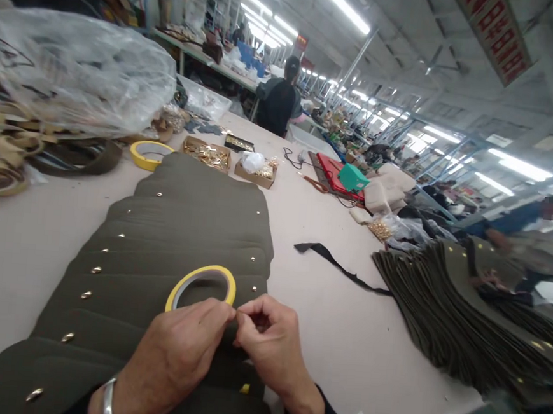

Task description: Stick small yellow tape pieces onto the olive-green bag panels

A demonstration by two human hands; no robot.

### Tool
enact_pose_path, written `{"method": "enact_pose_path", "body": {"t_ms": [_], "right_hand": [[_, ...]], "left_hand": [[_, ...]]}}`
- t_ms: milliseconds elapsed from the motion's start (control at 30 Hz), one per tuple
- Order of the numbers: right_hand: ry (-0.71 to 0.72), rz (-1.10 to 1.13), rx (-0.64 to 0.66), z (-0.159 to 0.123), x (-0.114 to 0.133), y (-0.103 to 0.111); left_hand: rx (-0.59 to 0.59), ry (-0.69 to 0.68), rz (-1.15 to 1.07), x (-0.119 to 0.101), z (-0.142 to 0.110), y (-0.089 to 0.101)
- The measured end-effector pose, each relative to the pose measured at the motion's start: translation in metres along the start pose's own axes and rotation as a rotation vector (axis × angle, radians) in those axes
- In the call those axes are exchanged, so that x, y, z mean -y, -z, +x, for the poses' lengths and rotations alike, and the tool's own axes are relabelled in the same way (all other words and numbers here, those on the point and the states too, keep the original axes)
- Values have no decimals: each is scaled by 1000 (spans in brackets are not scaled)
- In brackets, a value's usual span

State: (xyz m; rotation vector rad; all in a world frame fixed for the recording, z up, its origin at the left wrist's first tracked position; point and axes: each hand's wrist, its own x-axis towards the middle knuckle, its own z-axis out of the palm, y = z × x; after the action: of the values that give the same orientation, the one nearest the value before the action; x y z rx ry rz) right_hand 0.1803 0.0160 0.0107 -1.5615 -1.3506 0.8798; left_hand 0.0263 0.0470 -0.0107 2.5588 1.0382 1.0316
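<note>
My left hand (pixel 177 346), with a silver bracelet at the wrist, is closed around the lower edge of a roll of yellow tape (pixel 230 286). Right beside it, my right hand (pixel 270 340) pinches with thumb and forefinger at the roll's edge; what lies between those fingertips is too small to make out. Both hands are above a row of overlapping dark olive fabric pieces (pixel 199 220) with metal studs along their sides. Small yellow tape bits (pixel 245 389) stick to the nearest pieces.
Another yellow tape roll (pixel 150 155) lies behind the fabric, near boxes of gold-coloured hardware (pixel 206 155). A black strip (pixel 334 260) leads toward a stack of olive pieces (pixel 446 303) at right. Plastic-wrapped goods (pixel 86 71) and straps stand at left. Another person (pixel 279 102) is farther back.
</note>
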Motion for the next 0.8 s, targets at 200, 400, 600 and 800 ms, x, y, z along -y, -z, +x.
{"method": "enact_pose_path", "body": {"t_ms": [200,400,600,800], "right_hand": [[-89,93,-67,17,-3,2],[-237,175,61,45,-27,37],[-196,-83,168,51,-37,40],[-10,-382,176,54,-31,34]], "left_hand": [[-50,-25,-32,-5,0,3],[178,37,105,-6,0,3],[470,133,192,-6,7,2],[486,147,202,-7,7,2]]}}
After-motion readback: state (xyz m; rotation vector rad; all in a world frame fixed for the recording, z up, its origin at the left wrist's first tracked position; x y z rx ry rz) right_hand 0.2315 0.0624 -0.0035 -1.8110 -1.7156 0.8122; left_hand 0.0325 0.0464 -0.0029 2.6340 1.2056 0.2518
